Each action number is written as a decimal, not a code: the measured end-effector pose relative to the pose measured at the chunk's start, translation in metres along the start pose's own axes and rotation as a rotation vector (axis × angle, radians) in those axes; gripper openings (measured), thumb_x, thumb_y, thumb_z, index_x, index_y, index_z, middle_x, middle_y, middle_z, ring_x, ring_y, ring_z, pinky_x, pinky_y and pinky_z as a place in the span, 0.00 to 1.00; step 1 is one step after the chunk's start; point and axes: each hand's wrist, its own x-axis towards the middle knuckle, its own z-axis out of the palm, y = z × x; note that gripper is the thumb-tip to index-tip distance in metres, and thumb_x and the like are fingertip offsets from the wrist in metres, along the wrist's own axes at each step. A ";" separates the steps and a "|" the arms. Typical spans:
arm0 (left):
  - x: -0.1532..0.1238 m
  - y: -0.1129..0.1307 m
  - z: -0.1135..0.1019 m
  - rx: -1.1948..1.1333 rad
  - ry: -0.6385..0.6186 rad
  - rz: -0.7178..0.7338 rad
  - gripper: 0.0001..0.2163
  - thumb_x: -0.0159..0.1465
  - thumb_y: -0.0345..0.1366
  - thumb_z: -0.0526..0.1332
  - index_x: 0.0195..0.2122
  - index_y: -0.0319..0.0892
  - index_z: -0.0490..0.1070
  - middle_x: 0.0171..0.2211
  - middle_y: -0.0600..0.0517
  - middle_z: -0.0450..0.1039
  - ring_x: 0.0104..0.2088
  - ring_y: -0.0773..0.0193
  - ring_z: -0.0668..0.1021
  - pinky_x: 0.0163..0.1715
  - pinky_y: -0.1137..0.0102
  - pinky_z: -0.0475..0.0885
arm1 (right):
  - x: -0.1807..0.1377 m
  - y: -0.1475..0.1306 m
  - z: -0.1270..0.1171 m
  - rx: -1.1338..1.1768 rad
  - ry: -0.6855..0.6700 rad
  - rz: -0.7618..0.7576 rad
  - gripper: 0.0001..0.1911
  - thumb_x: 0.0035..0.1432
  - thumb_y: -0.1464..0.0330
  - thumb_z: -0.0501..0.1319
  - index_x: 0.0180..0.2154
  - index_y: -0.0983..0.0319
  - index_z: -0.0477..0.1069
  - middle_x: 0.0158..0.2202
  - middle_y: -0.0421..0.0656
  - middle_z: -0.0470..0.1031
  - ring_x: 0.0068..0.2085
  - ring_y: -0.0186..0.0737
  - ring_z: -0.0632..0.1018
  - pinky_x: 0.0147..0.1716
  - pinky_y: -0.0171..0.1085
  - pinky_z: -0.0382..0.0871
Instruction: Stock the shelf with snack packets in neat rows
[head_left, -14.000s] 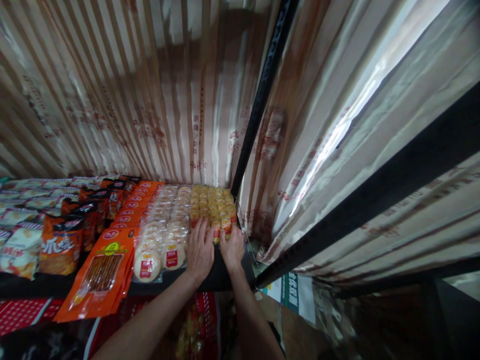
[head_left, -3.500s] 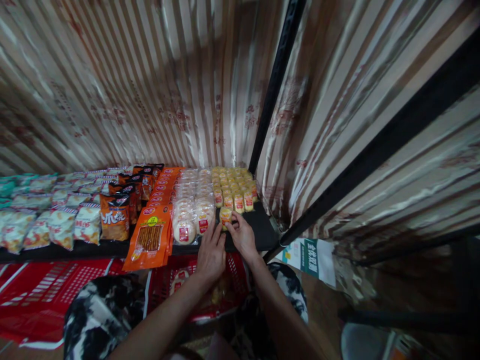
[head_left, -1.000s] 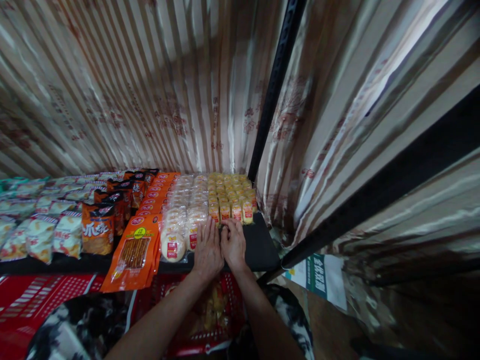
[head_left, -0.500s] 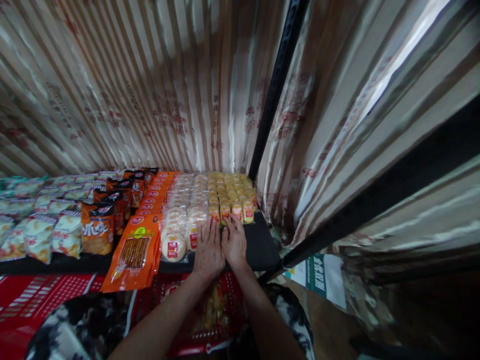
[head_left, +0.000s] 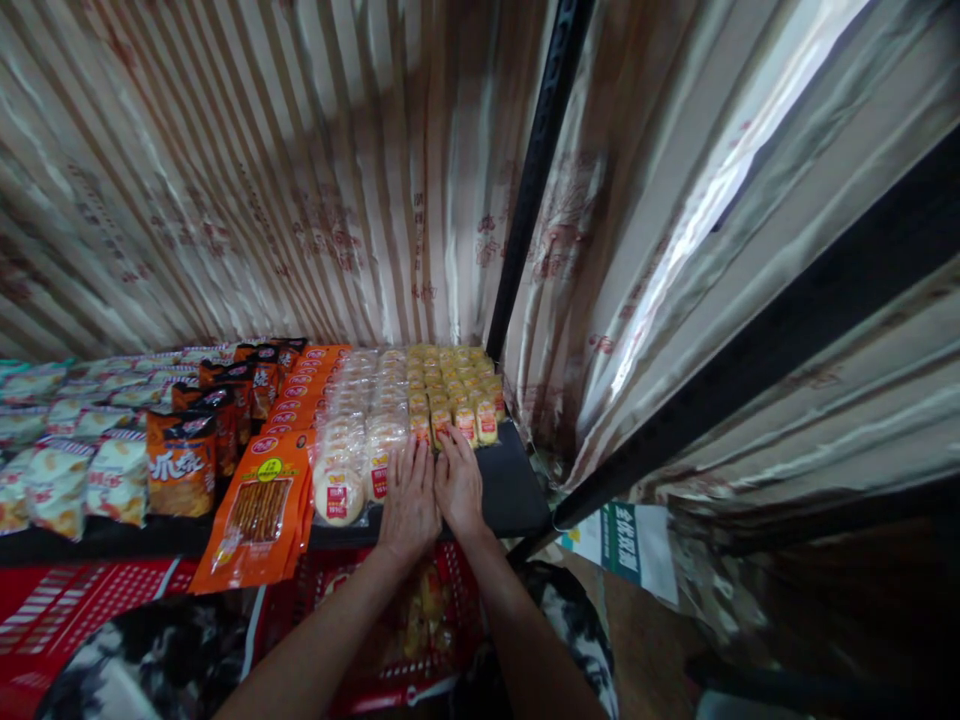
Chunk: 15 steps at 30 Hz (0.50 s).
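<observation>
Packets (head_left: 450,380), small, yellow and red-labelled, stand in close rows at the far right end of a black shelf (head_left: 517,480). Taken as the centre of the dial, they have both of the person's hands at 6 o'clock. Left hand (head_left: 409,505): palm down, fingers straight and together, tips at the front of the leftmost rows; its grip is flat and extended, closed around nothing I can see. Right hand (head_left: 459,492): just beside it, fingers slightly bent, tips against the front packets; its grip is likewise unclosed. Whether the hands touch each other I cannot tell.

At 9 o'clock, adjoining, are two columns of clear-wrapped round cakes (head_left: 341,495). Further out that way follow orange flat packs (head_left: 259,500), the foremost overhanging the shelf edge, then orange-and-black bags (head_left: 181,470) and white bags (head_left: 118,475). At 1 o'clock a black post (head_left: 529,200) rises at a lean before a striped curtain (head_left: 360,170). Red basket (head_left: 465,600), at 6 o'clock, sits lower than the shelf; printed sheet (head_left: 630,545) lies at 4 o'clock.
</observation>
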 end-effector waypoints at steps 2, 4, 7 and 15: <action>-0.001 0.000 -0.001 -0.011 0.010 0.007 0.23 0.63 0.38 0.52 0.58 0.37 0.61 0.61 0.43 0.57 0.65 0.50 0.50 0.62 0.50 0.46 | 0.000 0.000 -0.002 0.001 0.026 -0.021 0.21 0.57 0.73 0.47 0.50 0.66 0.69 0.56 0.51 0.65 0.58 0.41 0.65 0.57 0.44 0.61; -0.001 0.000 -0.002 -0.025 0.014 0.008 0.22 0.63 0.38 0.52 0.57 0.37 0.62 0.61 0.44 0.58 0.64 0.51 0.50 0.62 0.51 0.46 | 0.000 -0.001 -0.006 -0.012 0.066 -0.038 0.21 0.57 0.73 0.47 0.50 0.66 0.69 0.57 0.52 0.64 0.58 0.42 0.64 0.56 0.45 0.61; -0.002 0.001 -0.002 -0.042 0.022 0.007 0.21 0.63 0.37 0.52 0.56 0.35 0.64 0.61 0.44 0.58 0.64 0.50 0.51 0.62 0.51 0.47 | 0.002 0.000 -0.012 -0.066 0.137 -0.033 0.21 0.57 0.74 0.47 0.50 0.66 0.68 0.58 0.51 0.63 0.58 0.43 0.63 0.56 0.47 0.60; 0.000 0.002 0.000 -0.056 -0.013 0.001 0.21 0.60 0.34 0.55 0.55 0.36 0.65 0.61 0.43 0.58 0.64 0.49 0.52 0.61 0.49 0.49 | 0.005 0.012 -0.014 -0.187 0.150 0.000 0.25 0.55 0.74 0.49 0.55 0.68 0.63 0.59 0.53 0.61 0.60 0.48 0.59 0.56 0.53 0.57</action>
